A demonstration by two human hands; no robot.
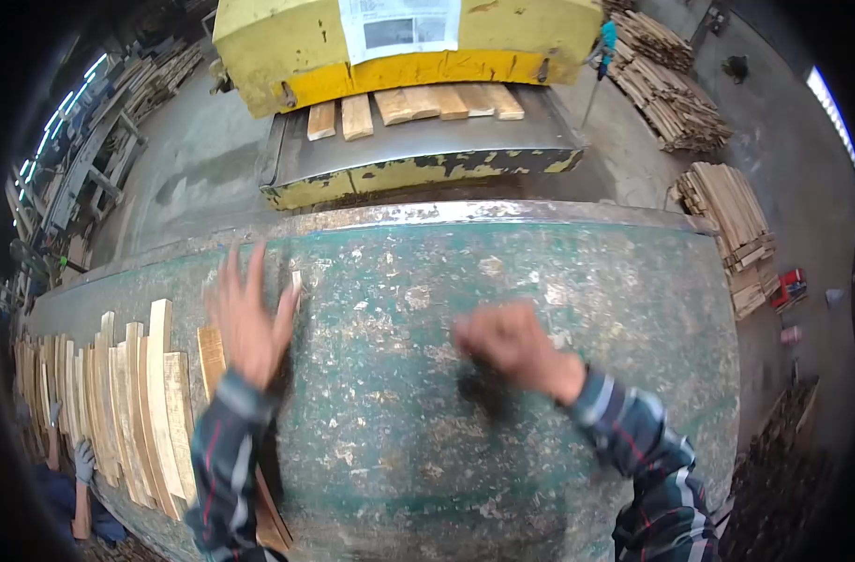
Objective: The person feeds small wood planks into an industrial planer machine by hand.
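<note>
My left hand (249, 323) reaches over the green worktable with its fingers stretched out and apart, slightly blurred. Beside and partly beneath it lies a wooden strip (212, 353), mostly covered by the hand and sleeve. A small pale wood end (297, 279) shows at the thumb tip. Past my left forearm, the lower end of a brown strip (272, 517) pokes out. My right hand (510, 343) hovers over the middle of the worn worktable (399, 412), fingers curled in and smeared by motion, with no object showing in it.
Many wooden strips (156, 403) lie side by side at the left, where another person's gloved hand (83, 461) rests. Beyond the table stands a yellow machine (408, 70) with short boards (408, 104) on its metal bed. Wood stacks (727, 206) stand on the floor at right.
</note>
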